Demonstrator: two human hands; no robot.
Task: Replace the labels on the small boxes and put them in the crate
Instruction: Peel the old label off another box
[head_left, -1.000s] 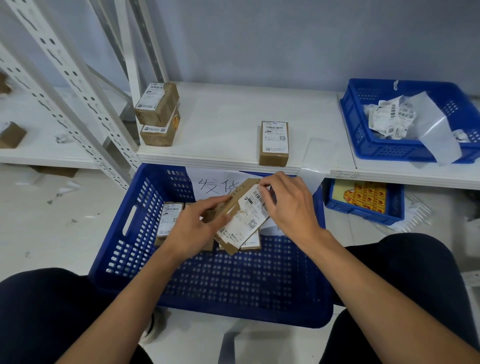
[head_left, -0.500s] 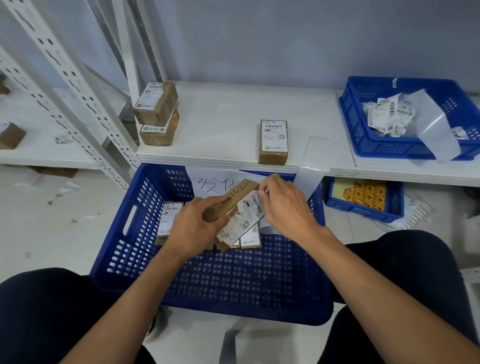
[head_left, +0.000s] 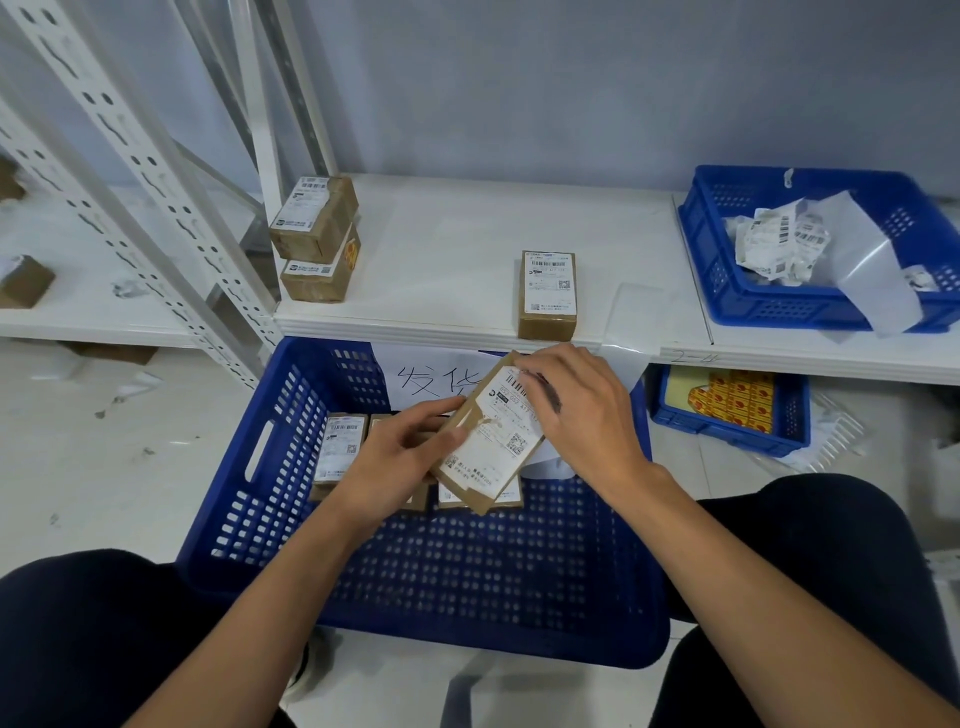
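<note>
Presently left grip (head_left: 387, 457) clasps box (head_left: 483, 462), right grip (head_left: 582, 415) curled over its barcode label (head_left: 511, 415); crate (head_left: 467, 582) sign (head_left: 431, 379) reads 发货

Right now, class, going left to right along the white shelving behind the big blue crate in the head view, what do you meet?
A stack of two labelled boxes → single labelled box → pale sheet over the shelf edge → blue basket holding crumpled labels.
</note>
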